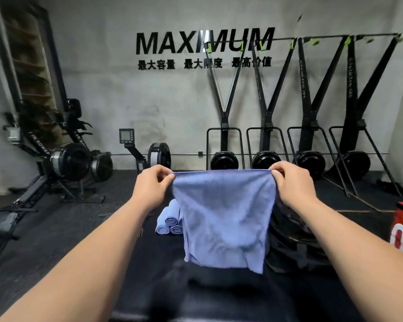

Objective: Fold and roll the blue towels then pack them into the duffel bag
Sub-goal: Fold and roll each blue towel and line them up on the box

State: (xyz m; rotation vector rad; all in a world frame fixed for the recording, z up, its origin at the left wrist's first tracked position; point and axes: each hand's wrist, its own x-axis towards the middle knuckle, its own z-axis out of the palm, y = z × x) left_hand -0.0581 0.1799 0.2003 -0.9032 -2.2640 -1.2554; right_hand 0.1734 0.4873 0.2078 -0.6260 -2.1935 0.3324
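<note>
The blue towel (223,219) hangs unfolded above the dark floor (98,228), so its fold and roll are not yet done. Right of it sits what seems to be the duffel bag (293,235). The rolled towels (170,220) lie stacked behind, unpacked. Left hand (153,187) and right hand (291,185) are raised level, fingers (162,174) pinching the top corners.

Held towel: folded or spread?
Spread. The blue towel hangs flat in the air, left hand and right hand each pinching a top corner. Not rolled.
</note>
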